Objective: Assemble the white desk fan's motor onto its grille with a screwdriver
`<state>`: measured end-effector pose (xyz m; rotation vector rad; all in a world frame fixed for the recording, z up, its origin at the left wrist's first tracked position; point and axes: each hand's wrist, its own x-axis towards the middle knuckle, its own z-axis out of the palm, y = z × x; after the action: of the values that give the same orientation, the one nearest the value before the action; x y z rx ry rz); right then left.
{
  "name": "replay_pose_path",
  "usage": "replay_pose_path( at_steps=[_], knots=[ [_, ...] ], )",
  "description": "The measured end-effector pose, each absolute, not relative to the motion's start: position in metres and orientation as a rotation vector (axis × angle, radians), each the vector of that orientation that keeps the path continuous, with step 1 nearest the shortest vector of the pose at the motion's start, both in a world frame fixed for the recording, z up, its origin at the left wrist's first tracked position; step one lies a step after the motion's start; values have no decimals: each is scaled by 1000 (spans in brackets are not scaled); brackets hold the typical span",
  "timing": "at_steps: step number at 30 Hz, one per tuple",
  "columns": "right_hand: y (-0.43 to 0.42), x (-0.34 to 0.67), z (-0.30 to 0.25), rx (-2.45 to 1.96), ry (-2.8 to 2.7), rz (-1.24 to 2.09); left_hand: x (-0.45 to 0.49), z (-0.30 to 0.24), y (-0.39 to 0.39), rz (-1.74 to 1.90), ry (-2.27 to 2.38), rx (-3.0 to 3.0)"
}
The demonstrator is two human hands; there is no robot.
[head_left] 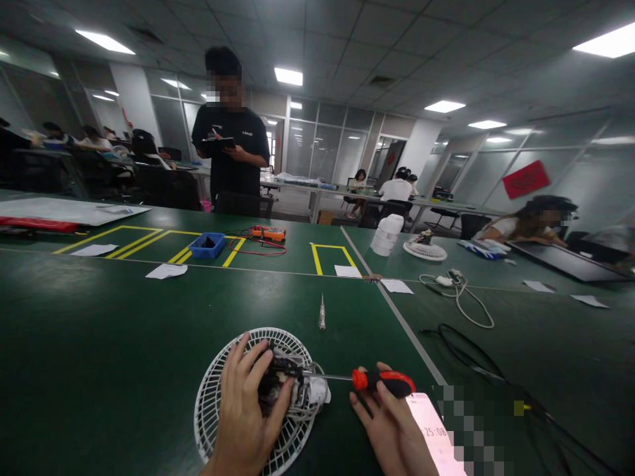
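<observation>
A white round fan grille [206,403] lies on the green table, with a fan motor assembly [297,390] and its wiring on top. My left hand [251,396] is wrapped around the near side of the motor, steadying it, fingers bent over its dark part. In my right hand [387,416] is a red and black screwdriver [381,381], held by the handle. Its shaft points left and reaches the motor; the exact contact of the tip is too small to make out. Beyond the grille lies a small clear-handled screwdriver [322,316].
A lit phone [436,433] lies beside my right forearm. Black cable [471,354] and a white cord [461,291] are on the right. Farther back are a blue bin [207,246], an orange multimeter [268,233] and a white cylinder [387,235]. A person [231,142] stands across the table.
</observation>
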<state>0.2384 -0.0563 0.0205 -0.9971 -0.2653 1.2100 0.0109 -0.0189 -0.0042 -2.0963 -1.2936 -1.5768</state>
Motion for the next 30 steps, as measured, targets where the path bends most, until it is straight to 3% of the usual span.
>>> replay_pose_path(
  at_steps=[18, 30],
  knots=[
    [-57, 239, 19, -1025, -309, 1233, 13, -4, -20, -1872, -1926, -2010],
    [-56, 242, 21, -985, -284, 1199, 11, -2, -17, -1959, -1933, -2070]
  ],
)
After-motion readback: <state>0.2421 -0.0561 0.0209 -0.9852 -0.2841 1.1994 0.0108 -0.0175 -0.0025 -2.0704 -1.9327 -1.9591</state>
